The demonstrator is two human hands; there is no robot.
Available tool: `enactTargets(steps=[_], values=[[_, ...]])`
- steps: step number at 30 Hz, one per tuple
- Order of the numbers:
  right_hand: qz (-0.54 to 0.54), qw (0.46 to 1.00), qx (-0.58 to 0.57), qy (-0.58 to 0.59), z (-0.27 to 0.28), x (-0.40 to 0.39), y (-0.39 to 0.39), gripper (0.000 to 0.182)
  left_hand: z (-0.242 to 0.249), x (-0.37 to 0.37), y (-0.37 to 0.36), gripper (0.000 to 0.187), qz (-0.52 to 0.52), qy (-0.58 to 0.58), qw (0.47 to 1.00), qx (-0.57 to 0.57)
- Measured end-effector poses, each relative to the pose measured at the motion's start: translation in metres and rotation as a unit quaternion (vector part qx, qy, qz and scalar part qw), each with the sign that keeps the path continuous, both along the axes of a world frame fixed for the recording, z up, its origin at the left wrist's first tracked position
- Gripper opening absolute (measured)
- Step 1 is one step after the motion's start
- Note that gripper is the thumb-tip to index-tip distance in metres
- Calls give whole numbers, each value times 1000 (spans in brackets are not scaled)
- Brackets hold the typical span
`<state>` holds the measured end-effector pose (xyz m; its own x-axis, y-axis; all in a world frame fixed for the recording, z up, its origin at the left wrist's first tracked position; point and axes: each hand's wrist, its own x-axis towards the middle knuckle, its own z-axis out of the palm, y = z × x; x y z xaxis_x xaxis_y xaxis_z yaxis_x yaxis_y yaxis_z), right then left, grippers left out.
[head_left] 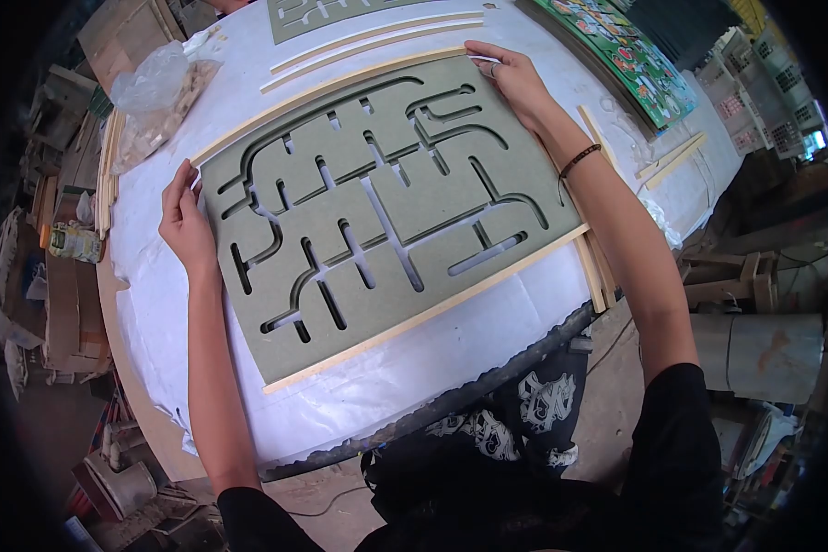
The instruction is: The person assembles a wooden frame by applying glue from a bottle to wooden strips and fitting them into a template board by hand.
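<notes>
A grey-green board [290, 221] with branching cut-out grooves lies flat on the white-covered table. Along its far edge runs a thin wooden strip [327, 99], and another wooden strip [423, 317] lies along its near edge. My left hand [186, 221] is closed at the left end of the far strip, by the board's far left corner. At the strip's other end, my right hand [513, 81] has its fingers and thumb closed on the tip. The undersides of the fingers are partly hidden.
Beyond the board lie more loose strips [377, 41] and a second grooved board [317, 20]. A clear plastic bag [156, 83] sits at the far left. Colourful printed panels [630, 60] are stacked at the right. Short wooden strips [598, 271] stick out over the table's near right edge.
</notes>
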<state>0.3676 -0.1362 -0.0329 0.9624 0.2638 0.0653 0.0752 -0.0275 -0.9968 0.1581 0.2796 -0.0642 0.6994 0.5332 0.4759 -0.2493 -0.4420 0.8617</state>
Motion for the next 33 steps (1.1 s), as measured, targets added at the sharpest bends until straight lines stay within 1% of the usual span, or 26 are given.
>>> enactTargets(steps=[4,10,11,12,13,14,16,17,21,33], values=[[-1,1000,-2,0,0,0,1,39,-3,1,3,34,-1,-1,1000,-1],[-9,1000,-6,23,3,-3,2,40,-9,5,6,36,27,-13,999,-14],[-9,998,-45,-33,-7,7,-4,39,-10,7,5,37,49,-10,999,-3],[-18,996,-70,-49,-9,9,-5,37,-7,5,1,37,64,-5,998,14],[-20,997,-58,-44,0,-2,2,36,-5,4,-1,37,81,2,996,30],[1,1000,-12,-16,-7,6,1,37,-8,3,3,38,70,-17,997,43],[4,999,-29,-23,-1,1,0,41,-4,4,-4,39,47,-46,998,7],[14,1000,-9,-4,0,0,0,43,1,0,-8,41,27,-36,999,-5],[24,999,-44,-8,3,1,-3,44,13,-4,-19,43,19,-8,999,-30],[17,998,-56,-17,7,-4,0,44,14,1,-18,42,24,23,997,-69]])
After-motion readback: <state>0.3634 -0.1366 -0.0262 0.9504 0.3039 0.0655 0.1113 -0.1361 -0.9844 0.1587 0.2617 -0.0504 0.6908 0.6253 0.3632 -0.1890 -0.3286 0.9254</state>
